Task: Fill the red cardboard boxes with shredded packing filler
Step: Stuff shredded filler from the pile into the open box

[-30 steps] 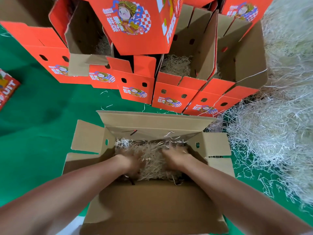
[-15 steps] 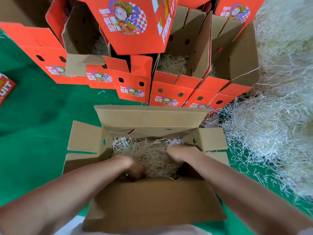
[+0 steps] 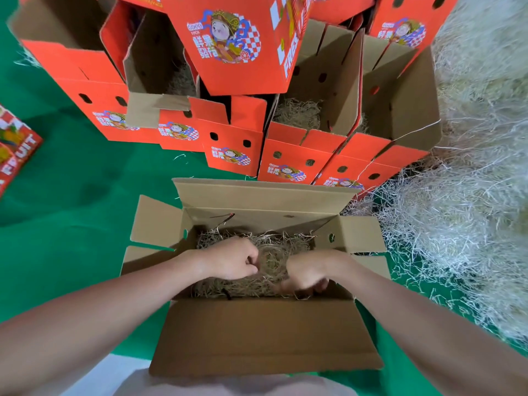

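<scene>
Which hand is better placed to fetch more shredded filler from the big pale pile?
Probably the right hand: the pale pile of shredded filler lies on its side of the open brown cardboard box; the left hand would have to cross it.

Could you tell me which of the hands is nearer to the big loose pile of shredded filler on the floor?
Right. The right hand is in the open box on the side toward the pile; the left hand is in the same box, farther from it.
</scene>
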